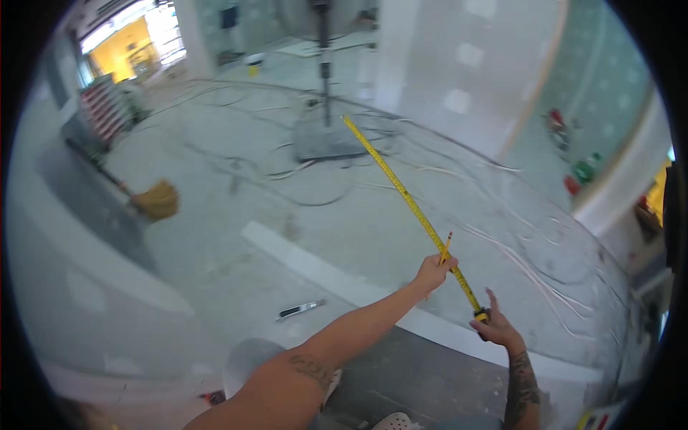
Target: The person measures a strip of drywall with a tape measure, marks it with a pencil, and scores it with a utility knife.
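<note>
A yellow tape measure is in my right hand (499, 328), its black and yellow case (481, 317) gripped in the palm with one finger stretched upward. The yellow blade (390, 172) is pulled far out and slants up and away to the left, its tip in front of the stand's base. My left hand (432, 274) is closed on a yellow pencil (446, 247) with a red end, and its fingers pinch the blade not far from the case. Below the arms lies a long white strip (315, 259), partly hidden by my left forearm. A utility knife (301, 309) lies left of that forearm.
A dark pole on a heavy base (330, 143) stands ahead. Cables (530, 269) wind over the floor at the right and around the base. To the left are a broom (156, 201) and a curved grey-white panel (93, 236). Plasterboard walls (459, 64) rise behind.
</note>
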Demonstrator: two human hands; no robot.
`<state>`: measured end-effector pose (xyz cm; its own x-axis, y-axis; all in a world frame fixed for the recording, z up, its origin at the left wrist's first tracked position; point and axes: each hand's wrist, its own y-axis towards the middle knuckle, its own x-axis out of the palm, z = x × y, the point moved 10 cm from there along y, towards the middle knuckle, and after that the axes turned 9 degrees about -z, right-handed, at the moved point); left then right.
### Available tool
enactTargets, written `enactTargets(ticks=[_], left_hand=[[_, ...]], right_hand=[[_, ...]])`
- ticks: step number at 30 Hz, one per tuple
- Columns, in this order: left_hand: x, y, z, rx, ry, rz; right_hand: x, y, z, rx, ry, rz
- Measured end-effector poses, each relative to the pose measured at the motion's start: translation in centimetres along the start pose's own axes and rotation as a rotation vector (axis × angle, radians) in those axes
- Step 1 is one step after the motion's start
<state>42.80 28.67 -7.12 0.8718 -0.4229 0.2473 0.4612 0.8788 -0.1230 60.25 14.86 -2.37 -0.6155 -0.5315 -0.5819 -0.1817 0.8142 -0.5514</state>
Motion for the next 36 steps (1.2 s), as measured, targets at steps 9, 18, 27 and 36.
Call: enactTargets(ticks=[9, 18, 27, 36], left_hand=[[-36.3, -16.6, -7.6, -0.001, 0.020, 1.059], [-27.3, -17.8, -18.5, -0.468, -0.201, 0.634], [-29.2, -17.5, -20.0, -0.523, -0.213, 0.613], [-27.2, -17.3, -22.3, -0.627, -0.279, 0.492]], right_hand=[[8.2, 5.8, 6.6, -0.105, -0.224, -0.406], [6.3, 0.5, 21.5, 0.165, -0.117, -0.463], [8.2, 4.3, 22.2, 0.219, -0.288, -0.587], [7.6, 3.0, 23.9, 0.334, -0.163, -0.481]])
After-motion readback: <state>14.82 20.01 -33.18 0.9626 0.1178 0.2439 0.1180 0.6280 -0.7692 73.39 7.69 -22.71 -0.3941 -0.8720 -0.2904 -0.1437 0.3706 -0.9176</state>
